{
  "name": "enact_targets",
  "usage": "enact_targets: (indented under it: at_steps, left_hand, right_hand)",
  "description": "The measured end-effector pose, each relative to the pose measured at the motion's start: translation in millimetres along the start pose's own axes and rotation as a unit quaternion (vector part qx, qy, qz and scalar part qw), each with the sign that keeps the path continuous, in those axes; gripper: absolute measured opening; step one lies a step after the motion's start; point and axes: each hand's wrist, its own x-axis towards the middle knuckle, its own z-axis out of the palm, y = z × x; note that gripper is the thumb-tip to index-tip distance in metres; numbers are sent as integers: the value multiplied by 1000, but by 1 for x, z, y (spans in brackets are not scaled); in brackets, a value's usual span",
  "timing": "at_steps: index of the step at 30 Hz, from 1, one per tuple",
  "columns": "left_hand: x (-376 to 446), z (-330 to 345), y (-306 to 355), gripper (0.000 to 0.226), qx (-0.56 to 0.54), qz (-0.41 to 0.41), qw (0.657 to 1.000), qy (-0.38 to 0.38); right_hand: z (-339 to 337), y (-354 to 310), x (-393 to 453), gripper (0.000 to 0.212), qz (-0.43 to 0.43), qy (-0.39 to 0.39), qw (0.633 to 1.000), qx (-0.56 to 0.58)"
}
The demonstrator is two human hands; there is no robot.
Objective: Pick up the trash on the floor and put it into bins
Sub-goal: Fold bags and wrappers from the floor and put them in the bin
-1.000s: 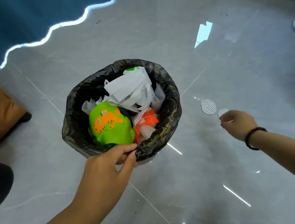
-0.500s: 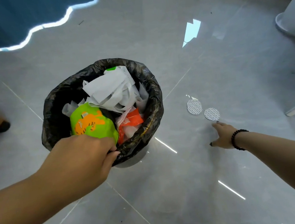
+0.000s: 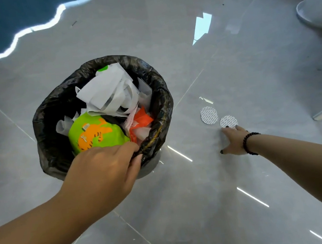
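Head view: left hand (image 3: 102,167) grips the bin (image 3: 160,109) rim; right hand (image 3: 233,140), fingers spread, touches the nearer disc (image 3: 228,121).

One bin (image 3: 103,113), black-lined, at 10 o'clock of centre. Two round patterned discs (image 3: 208,115) (image 3: 228,122) on the floor (image 3: 187,200) at 3 o'clock of the bin, just beside each other. Inside the bin: one green packet with orange tiger print (image 3: 95,134), one orange-and-white wrapper (image 3: 140,122), one bundle of white paper (image 3: 108,92). Two hands: left hand (image 3: 103,171) at 6 o'clock of the bin, right hand (image 3: 233,140) at 6 o'clock of the discs. One dark bead bracelet (image 3: 249,143).
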Motion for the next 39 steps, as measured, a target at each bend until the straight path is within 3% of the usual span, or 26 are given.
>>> enact_targets:
  at_steps: [4,7,12,17,23,27,32,39]
  left_hand:
    - [0,5,-2,29,-31,9,999,18]
    - [2,7,-3,26,-52,21,998,38]
    - [8,10,-1,25,-70,14,997,41]
    - [9,10,-1,24,-77,13,996,38]
    - [7,11,-3,21,-93,4,995,38]
    - [7,12,-3,19,-101,0,994,41]
    - [7,10,0,19,-112,-10,993,38]
    - [5,8,4,20,-120,-19,992,35]
  right_hand:
    - [17,-15,-23,86,-95,23,986,-136]
    - [12,-29,-23,78,-134,78,984,-91]
    - [-20,-31,18,84,-66,48,997,12]
    - [-42,-32,42,85,-18,1,998,-59]
    - [-2,-42,-3,94,-139,2,985,-102]
    - [47,-43,-52,77,-200,17,976,-87]
    - [57,-57,-55,69,-166,90,982,-11]
    - [41,-74,-35,58,-100,74,990,60]
